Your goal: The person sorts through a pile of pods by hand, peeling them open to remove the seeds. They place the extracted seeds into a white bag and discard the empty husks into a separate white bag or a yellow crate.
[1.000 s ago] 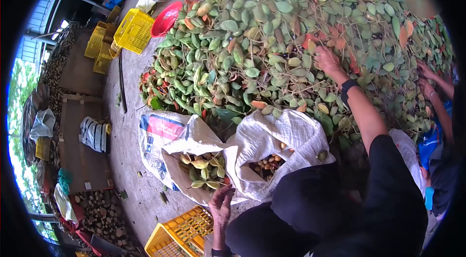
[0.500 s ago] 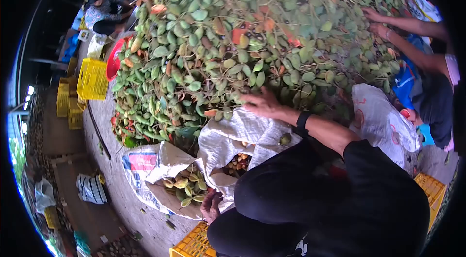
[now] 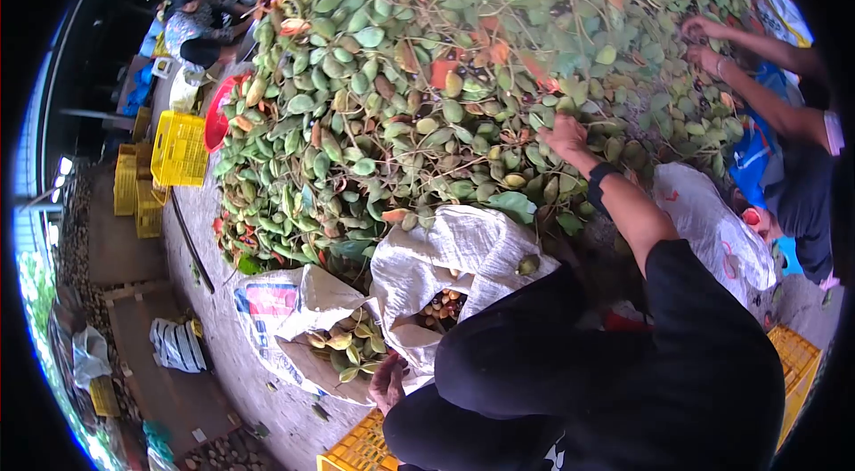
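Observation:
My right hand (image 3: 565, 134) reaches onto a large heap of green pods and stems (image 3: 356, 88), its fingers bent among them; what they hold, if anything, is hidden. My left hand (image 3: 387, 384) is low beside a white sack of green pods (image 3: 349, 342), its fingers curled near the sack's rim, contents not visible. Next to that sack, a second white sack (image 3: 472, 239) lies open with small brown and reddish nuts (image 3: 442, 309) inside.
Another person's hands (image 3: 704, 44) work at the heap's right side; a person (image 3: 198, 26) sits at the back left. Yellow crates (image 3: 178, 149), a red basin (image 3: 216, 115), a dark rod (image 3: 191, 244), a white sack (image 3: 712, 226) and a yellow crate (image 3: 361, 446) near my legs stand around.
My right hand moved off the sack's upper edge, back up and right onto the heap. My left hand stays low by the pod sack. The view shifted slightly since half a second ago.

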{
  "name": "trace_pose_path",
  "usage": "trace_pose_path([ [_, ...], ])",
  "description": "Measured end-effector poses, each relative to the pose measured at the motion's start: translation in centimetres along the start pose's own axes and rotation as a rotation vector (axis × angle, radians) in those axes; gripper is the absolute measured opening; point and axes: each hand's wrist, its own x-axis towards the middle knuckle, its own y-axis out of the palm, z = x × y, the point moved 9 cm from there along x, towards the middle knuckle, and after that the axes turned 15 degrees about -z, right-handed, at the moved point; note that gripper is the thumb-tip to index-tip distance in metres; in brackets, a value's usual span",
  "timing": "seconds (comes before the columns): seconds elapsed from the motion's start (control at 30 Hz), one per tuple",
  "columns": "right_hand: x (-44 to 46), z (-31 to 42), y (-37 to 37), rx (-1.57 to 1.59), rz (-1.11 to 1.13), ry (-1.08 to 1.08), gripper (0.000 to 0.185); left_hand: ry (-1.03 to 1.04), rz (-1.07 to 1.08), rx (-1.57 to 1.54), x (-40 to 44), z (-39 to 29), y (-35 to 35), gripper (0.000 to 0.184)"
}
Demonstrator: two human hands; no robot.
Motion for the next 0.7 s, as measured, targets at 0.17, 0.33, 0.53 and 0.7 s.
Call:
trace_pose_path([
  [0.17, -5.3, 7.8, -1.2, 0.967, 0.447, 0.047, 0.035, -0.008, -0.029, 0.067, 0.0, -0.1, -0.2, 0.022],
  [0.33, -11.7, 14.4, -5.7, 1.106, 0.72, 0.035, 0.027, 0.01, 0.054, 0.271, -1.5, -8.2, 5.6, 0.028],
  [0.53, -25.0, 26.4, -7.4, 0.962, 0.883, -0.726, 0.043, -0.27, 0.511, -0.291, -2.4, -10.0, 14.4, 0.051],
  [0.7, -31.3, 27.9, -4.9, 1.057, 1.357, -0.578, 0.047, -0.014, 0.313, -0.029, -0.9, -7.4, 11.3, 0.031],
])
